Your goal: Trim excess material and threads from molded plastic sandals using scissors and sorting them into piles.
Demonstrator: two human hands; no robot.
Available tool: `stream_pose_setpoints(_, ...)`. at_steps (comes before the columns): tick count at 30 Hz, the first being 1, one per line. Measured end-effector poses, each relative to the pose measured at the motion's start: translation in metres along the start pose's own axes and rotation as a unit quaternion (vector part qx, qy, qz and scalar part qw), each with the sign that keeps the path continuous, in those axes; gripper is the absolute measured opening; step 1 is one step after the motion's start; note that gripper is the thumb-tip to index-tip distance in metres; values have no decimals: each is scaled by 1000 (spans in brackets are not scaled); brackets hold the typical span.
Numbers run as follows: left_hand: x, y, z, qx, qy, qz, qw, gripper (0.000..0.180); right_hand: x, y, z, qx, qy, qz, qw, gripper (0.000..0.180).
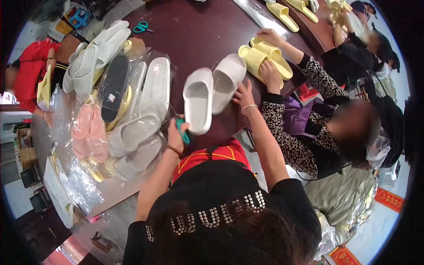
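Observation:
Two pale grey-white slide slippers lie side by side in front of me: the left slipper [198,104] and the right slipper [229,79]. My left hand [175,138] is closed around teal-handled scissors [182,130], close by the heel of the left slipper. The blades cannot be made out. My right hand [245,96] has its fingers spread at the edge of the right slipper, seemingly touching it. To the right, a co-worker's two hands rest on a pair of yellow slippers [256,62].
Plastic-wrapped slippers pile up on the left: white [154,86], dark grey [115,84] and pink [90,128]. Another pair of teal scissors [141,28] lies on the dark red table [190,31]. The co-worker's patterned sleeve [287,132] is near my right arm. More yellow slippers [282,17] lie farther off.

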State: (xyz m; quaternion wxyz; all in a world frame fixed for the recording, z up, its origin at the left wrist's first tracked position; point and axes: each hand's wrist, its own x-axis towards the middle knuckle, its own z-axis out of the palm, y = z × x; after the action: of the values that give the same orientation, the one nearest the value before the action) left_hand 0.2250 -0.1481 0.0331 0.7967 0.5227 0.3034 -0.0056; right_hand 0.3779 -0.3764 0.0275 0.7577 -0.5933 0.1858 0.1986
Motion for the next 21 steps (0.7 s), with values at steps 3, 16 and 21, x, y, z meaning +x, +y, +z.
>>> stream_pose_setpoints(3,-8,-20,10,172,-1,13,985,32,32,28,-17,-160,89,-54,982,94)
stream_pose_setpoints(16,16,-38,7,301,8,12,953,44,30,27,-34,-481,120,-299,815,45)
stream_pose_setpoints(21,4,-41,5,317,-37,-22,947,45,-9,33,-16,-392,43,-319,862,31)
